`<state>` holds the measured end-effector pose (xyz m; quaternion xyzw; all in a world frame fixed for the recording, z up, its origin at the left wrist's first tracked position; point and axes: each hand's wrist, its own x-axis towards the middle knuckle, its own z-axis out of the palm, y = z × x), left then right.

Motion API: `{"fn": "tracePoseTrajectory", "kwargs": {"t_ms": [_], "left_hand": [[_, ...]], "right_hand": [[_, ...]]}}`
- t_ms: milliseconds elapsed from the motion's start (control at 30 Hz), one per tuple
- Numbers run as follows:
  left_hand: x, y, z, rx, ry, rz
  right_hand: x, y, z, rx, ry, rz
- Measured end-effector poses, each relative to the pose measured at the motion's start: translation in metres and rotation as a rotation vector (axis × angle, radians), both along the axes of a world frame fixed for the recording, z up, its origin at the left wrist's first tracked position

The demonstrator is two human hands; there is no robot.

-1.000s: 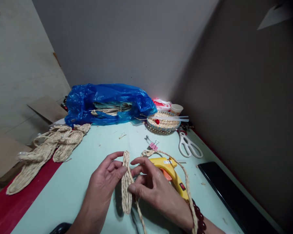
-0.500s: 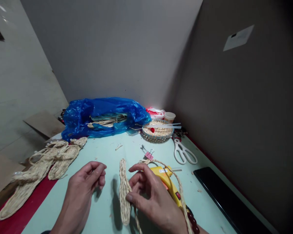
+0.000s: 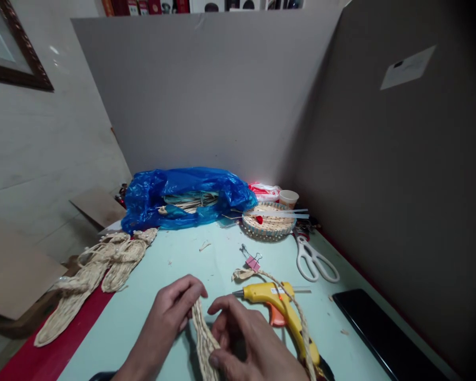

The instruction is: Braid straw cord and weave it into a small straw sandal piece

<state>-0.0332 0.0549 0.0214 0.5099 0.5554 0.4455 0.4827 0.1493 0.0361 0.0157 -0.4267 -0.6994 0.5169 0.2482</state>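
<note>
A narrow woven straw sole [image 3: 203,338] stands between my hands, its lower end cut off by the frame. My left hand [image 3: 176,307] pinches its top end between thumb and fingers. Lower down, my right hand [image 3: 249,338] grips the sole's right edge, thumb in front, index finger arched above. A braided straw cord [image 3: 299,309] runs from a pink binder clip [image 3: 253,262] down past my right wrist. Just beyond my right hand lies a yellow glue gun [image 3: 275,296] with an orange trigger, its nozzle pointing left.
Finished woven straw sandals [image 3: 122,264] lie along the left edge. At the back are a blue plastic bag [image 3: 190,180] of straw, a round basket [image 3: 267,233] with glue sticks, and a paper cup [image 3: 289,198]. White-handled scissors [image 3: 315,262] and a black phone [image 3: 381,328] lie right.
My left hand has moved right and taken hold of the sole's top end. The sole sits lower in view, still in my right hand. The camera view has shifted up and left.
</note>
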Motion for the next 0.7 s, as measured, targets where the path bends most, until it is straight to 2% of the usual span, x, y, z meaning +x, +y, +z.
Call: {"fn": "tracePoseTrajectory", "kwargs": {"t_ms": [133,267,400,567,700], "left_hand": [[-0.001,-0.001,-0.003,0.040,0.115,0.008],[0.000,-0.004,-0.007,0.080,0.134,0.078],[0.004,-0.008,-0.008,0.142,0.145,0.160],[0.007,-0.009,-0.010,0.113,0.063,0.181],[-0.008,0.002,-0.011,0.083,-0.015,0.150]], "right_hand": [[-0.001,0.003,0.002,-0.025,0.033,-0.014],[-0.001,0.006,0.002,-0.068,0.089,0.007],[-0.002,0.007,0.001,-0.174,0.177,0.011],[-0.004,0.013,-0.009,-0.227,0.226,0.045],[-0.006,0.018,-0.019,-0.236,0.242,0.087]]}}
